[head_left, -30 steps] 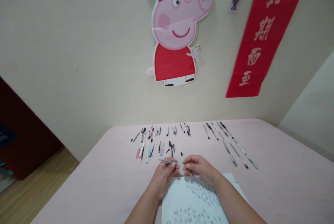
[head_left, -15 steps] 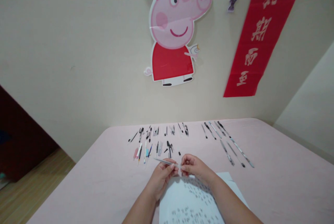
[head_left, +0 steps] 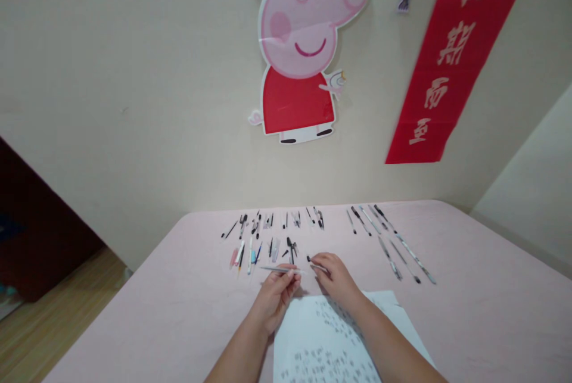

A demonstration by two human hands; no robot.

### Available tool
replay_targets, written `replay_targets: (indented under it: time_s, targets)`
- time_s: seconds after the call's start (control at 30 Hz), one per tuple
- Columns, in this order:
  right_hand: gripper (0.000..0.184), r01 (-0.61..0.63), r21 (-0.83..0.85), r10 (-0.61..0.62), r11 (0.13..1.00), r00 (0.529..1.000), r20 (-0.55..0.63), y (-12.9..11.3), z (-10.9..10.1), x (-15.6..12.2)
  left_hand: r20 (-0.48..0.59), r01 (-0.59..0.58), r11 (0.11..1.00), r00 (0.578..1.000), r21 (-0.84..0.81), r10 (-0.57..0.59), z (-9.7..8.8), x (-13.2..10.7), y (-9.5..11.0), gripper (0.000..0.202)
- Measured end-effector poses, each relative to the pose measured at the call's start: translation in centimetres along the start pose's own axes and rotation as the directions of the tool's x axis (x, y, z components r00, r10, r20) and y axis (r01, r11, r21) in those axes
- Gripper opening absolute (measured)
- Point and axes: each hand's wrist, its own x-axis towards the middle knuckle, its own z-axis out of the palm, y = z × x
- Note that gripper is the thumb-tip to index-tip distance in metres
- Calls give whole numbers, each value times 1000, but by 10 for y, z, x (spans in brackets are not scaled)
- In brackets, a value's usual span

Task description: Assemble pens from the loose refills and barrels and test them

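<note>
My left hand (head_left: 279,290) is closed around a slim, pale pen (head_left: 276,268), held nearly level above the table with its tip to the left. To the right, my right hand (head_left: 333,276) reaches down to a small black pen cap (head_left: 308,258), fingertips at its edge in what looks like a pinch. Below both hands lies a sheet of paper (head_left: 326,335) with handwritten characters, partly covered by my right forearm. Just beyond the left hand are black pen parts (head_left: 290,249) in a small group.
Several groups of pen parts (head_left: 254,225) lie in two rows at the back left of the pink-covered table (head_left: 156,311). Whole pens (head_left: 404,258) rest at the back right. Behind stands a wall with a pig cutout (head_left: 299,97) and a red banner (head_left: 429,115).
My right hand has left the pen's right end and moved forward to the black cap. The left hand keeps the pen, now held more level. The view has shifted slightly.
</note>
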Motion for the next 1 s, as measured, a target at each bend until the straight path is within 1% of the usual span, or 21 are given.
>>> replay_targets:
  time_s: [0.1, 0.2, 0.33, 0.47, 0.73, 1.0]
  targets:
    - [33, 51, -174, -45, 984, 998, 40, -3, 2, -3, -15, -18, 1000, 1000, 1, 18, -1, 1, 0, 9]
    - [35, 73, -294, -49, 953, 995, 87, -8, 3, -5, -29, -23, 1000, 999, 10, 23, 0, 1, -1, 9]
    - [34, 82, -394, -31, 916, 991, 133, -16, 5, -6, -49, -24, 1000, 999, 16, 24, 2, 0, -1, 11]
    - [36, 68, -458, 1, 886, 989, 148, -22, 9, -6, -53, -24, 1000, 998, 13, 24, 4, -1, 1, 11]
    - [33, 81, -459, -18, 885, 990, 140, -24, 10, -6, -69, -81, 997, 994, 4, 81, 0, 3, -2, 11]
    - [28, 79, -370, -55, 926, 996, 77, -17, 8, -4, -112, -81, 997, 990, 5, 81, 0, 4, -1, 14]
